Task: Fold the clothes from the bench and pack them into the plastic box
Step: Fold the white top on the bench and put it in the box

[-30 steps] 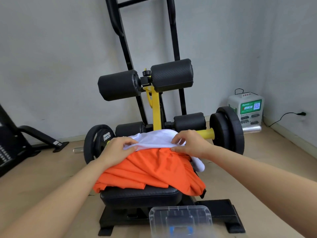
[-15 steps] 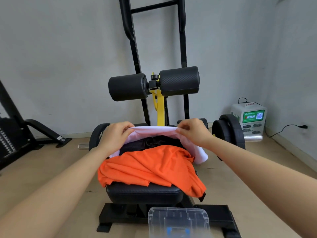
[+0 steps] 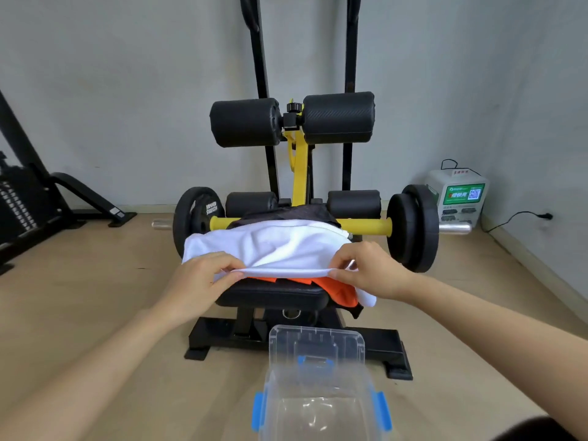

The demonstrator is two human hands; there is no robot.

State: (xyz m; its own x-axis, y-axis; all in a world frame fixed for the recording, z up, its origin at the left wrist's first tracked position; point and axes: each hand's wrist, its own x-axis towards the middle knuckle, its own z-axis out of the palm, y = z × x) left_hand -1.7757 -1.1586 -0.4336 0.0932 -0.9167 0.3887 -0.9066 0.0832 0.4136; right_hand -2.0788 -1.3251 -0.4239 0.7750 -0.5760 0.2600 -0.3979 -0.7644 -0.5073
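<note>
None of the clothes has reached the plastic box (image 3: 321,389) yet, as far as we can see: it sits open on the floor in front of the table (image 3: 273,296), its clear walls showing nothing inside, and what looks like its lid stands up at the far edge.

We count three garments on the table. On top lies the white garment (image 3: 270,246), spread across the pile. Under it an orange garment (image 3: 337,289) pokes out at the near right corner and hangs a little over the edge. A dark garment (image 3: 286,214) shows behind the white one, toward the yellow bar.

Our left hand (image 3: 199,278) has its grip pinched shut on the white garment's near hem at the left; our right hand (image 3: 370,270) has its grip pinched on the same hem at the right. The hem is stretched taut between them, just above the front edge of the table.

We judge the task to be at its very start. The white piece is only laid out flat, with no fold made that we can see. All three pieces are left to fold and then pack.
</note>
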